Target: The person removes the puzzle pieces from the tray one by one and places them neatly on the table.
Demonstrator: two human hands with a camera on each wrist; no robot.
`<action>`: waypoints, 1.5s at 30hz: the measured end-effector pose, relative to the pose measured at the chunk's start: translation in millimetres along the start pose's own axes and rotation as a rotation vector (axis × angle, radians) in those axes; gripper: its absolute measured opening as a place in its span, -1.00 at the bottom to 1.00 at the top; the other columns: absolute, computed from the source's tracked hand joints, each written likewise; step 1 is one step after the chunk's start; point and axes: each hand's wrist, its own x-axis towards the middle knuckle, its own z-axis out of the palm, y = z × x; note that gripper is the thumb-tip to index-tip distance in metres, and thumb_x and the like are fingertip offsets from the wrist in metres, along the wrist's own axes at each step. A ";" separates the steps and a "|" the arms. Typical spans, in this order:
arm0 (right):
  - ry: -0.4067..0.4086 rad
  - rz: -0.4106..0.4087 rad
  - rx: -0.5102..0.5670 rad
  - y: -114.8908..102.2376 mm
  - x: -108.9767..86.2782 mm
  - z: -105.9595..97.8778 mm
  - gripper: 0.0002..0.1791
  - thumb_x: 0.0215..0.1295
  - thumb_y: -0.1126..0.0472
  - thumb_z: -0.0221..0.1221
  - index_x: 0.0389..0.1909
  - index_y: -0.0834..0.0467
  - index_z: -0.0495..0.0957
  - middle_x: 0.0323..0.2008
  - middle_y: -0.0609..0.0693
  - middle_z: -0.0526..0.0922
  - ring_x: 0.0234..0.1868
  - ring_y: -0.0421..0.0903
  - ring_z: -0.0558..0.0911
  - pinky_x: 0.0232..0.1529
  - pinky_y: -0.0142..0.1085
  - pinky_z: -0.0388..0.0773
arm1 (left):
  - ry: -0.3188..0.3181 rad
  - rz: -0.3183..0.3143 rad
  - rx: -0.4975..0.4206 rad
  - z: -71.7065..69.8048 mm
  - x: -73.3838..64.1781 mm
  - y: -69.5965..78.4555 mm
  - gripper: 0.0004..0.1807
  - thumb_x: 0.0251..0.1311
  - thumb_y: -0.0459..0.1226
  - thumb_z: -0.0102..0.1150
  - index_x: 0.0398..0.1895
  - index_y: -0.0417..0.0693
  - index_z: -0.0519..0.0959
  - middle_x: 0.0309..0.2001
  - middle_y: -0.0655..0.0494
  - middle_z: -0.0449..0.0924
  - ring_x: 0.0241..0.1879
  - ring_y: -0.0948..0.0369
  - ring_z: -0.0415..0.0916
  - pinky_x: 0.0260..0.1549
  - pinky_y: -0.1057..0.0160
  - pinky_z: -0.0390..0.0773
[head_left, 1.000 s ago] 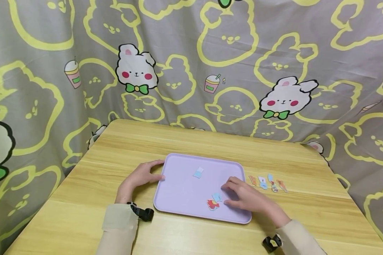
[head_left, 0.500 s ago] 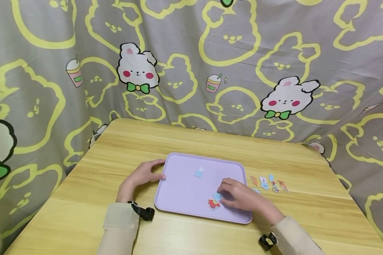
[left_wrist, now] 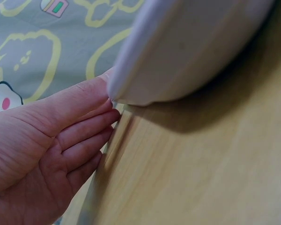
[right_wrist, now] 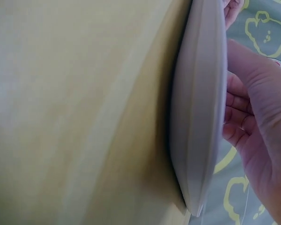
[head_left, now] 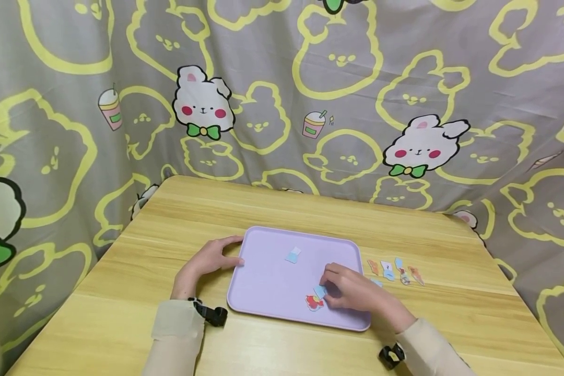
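Note:
A lilac tray (head_left: 272, 287) lies on the wooden table. My left hand (head_left: 210, 257) rests at its left edge, thumb on the rim and the other fingers stretched along the outside; the left wrist view shows the thumb (left_wrist: 84, 96) against the tray wall. Over the tray's right part, my right hand (head_left: 352, 287) has thumb and curled fingertips around the right side of a light-blue paper piece (head_left: 319, 292), partly covering it. A red paper cutout (head_left: 314, 302) lies right against that piece. In the right wrist view the tray wall (right_wrist: 199, 108) hides the fingertips' work.
A small white-and-blue paper piece (head_left: 293, 255) lies near the tray's back. Right of the tray are several cutouts: an orange one (head_left: 373, 267), a white-and-blue one (head_left: 387, 270) and others. A patterned curtain (head_left: 272, 104) hangs behind the table (head_left: 207, 209).
My right hand has moved slightly left on the tray, its fingertips closing in around the light-blue piece. A blue cutout right of the tray has come into sight. The left hand stays put.

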 end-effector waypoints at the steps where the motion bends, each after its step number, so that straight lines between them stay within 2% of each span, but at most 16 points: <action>1: 0.003 0.002 0.001 -0.1 -0.3 0.3 -0.80 0.02 0.18 0.35 -0.31 0.10 0.61 -0.30 -0.14 0.56 -0.24 -0.29 0.55 -0.12 -0.41 0.64 | 0.000 -0.002 -0.002 0.3 0.0 -0.1 -0.29 0.18 -0.10 0.33 0.41 0.00 0.36 0.41 -0.18 0.33 0.45 -0.19 0.17 0.42 -0.22 0.21; 4: 0.009 0.019 0.024 -0.4 -1.5 1.0 -0.80 0.02 0.19 0.35 -0.31 0.09 0.61 -0.30 -0.15 0.55 -0.24 -0.30 0.54 -0.13 -0.41 0.63 | -0.001 0.004 0.002 1.0 0.4 -0.5 -0.29 0.19 -0.10 0.33 0.40 -0.01 0.36 0.40 -0.19 0.34 0.45 -0.19 0.17 0.41 -0.22 0.22; 11: 0.021 0.142 0.165 -1.3 -4.8 0.2 -0.79 0.05 0.20 0.35 -0.27 0.06 0.59 -0.26 -0.18 0.57 -0.24 -0.32 0.52 -0.16 -0.43 0.62 | -0.004 0.015 -0.003 2.2 0.4 -1.5 -0.28 0.18 -0.09 0.34 0.40 -0.04 0.36 0.40 -0.20 0.34 0.44 -0.20 0.18 0.39 -0.22 0.25; 17: 0.061 0.165 0.243 -0.3 -6.4 -0.2 -0.78 0.05 0.23 0.34 -0.27 0.07 0.56 -0.27 -0.16 0.56 -0.28 -0.33 0.50 -0.23 -0.45 0.59 | -0.004 0.011 -0.004 2.7 0.0 -1.0 -0.28 0.19 -0.10 0.33 0.41 -0.04 0.35 0.40 -0.20 0.33 0.44 -0.20 0.17 0.40 -0.22 0.24; 30: 0.092 0.170 0.249 2.8 -12.9 -3.3 -0.77 0.03 0.24 0.35 -0.28 0.07 0.55 -0.32 -0.14 0.52 -0.29 -0.28 0.48 -0.26 -0.46 0.56 | -0.006 -0.002 0.000 3.0 0.4 -0.8 -0.28 0.18 -0.08 0.33 0.40 -0.05 0.36 0.40 -0.20 0.33 0.45 -0.19 0.17 0.41 -0.20 0.24; 45: 0.125 0.216 0.220 10.6 -34.7 -8.2 -0.75 0.01 0.26 0.37 -0.31 0.02 0.53 -0.33 -0.17 0.51 -0.30 -0.29 0.46 -0.28 -0.46 0.54 | -0.011 -0.007 -0.013 2.4 1.3 -1.4 -0.27 0.17 -0.08 0.34 0.41 -0.02 0.36 0.41 -0.20 0.32 0.46 -0.19 0.15 0.41 -0.22 0.22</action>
